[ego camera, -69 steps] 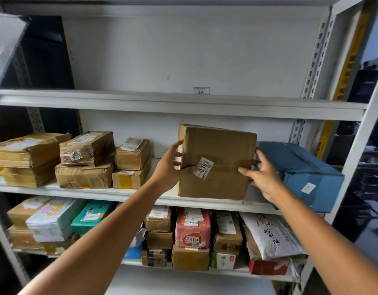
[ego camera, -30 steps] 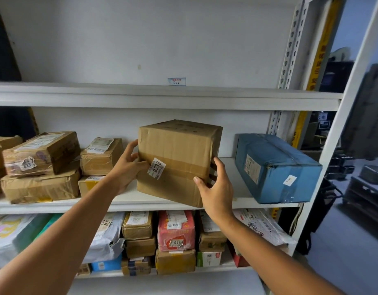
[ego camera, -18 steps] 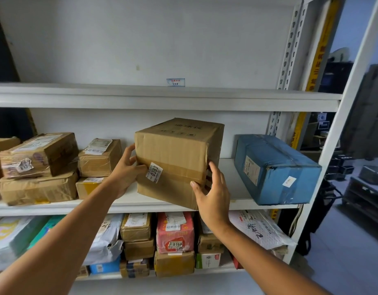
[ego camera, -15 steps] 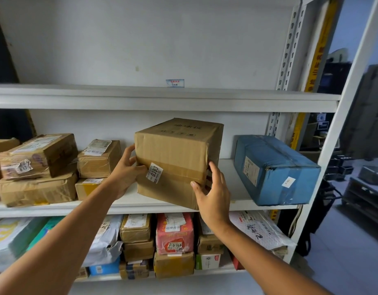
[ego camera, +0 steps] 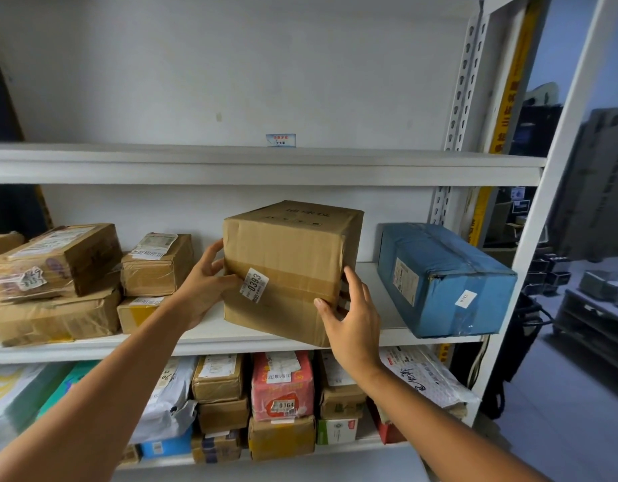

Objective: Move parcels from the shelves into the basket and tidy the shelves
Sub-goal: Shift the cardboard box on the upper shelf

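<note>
The cardboard box [ego camera: 290,259] stands on the middle shelf [ego camera: 92,351], one corner forward, directly between the hands. The left hand [ego camera: 203,287] grips its left edge. The right hand [ego camera: 352,325] clasps its near right corner, fingers spread.

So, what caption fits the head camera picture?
Left hand and right hand hold box 0393 on the shelf, beside a blue parcel.
</note>
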`<act>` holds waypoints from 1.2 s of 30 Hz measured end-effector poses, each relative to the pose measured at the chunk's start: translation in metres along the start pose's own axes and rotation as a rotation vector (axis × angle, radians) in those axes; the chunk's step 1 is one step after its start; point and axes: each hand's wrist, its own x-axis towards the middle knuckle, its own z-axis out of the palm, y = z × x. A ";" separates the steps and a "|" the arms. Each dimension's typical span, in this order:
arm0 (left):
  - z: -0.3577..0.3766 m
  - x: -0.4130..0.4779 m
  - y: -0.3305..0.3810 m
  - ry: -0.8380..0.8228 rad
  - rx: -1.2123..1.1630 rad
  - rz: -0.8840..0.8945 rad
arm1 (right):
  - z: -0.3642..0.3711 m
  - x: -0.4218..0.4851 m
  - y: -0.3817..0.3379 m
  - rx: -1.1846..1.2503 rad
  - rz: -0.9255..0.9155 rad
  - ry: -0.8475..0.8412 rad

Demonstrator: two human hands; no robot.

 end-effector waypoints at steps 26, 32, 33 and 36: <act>0.075 0.012 -0.035 -0.041 0.015 0.054 | -0.046 0.054 0.080 0.080 0.241 -0.238; 0.102 0.021 -0.054 -0.044 0.035 0.065 | -0.062 0.071 0.106 -0.024 0.252 -0.289; 0.106 0.022 -0.057 -0.047 0.044 0.065 | -0.064 0.072 0.108 -0.027 0.254 -0.288; 0.115 0.026 -0.066 -0.046 0.082 0.062 | -0.070 0.076 0.117 -0.047 0.272 -0.305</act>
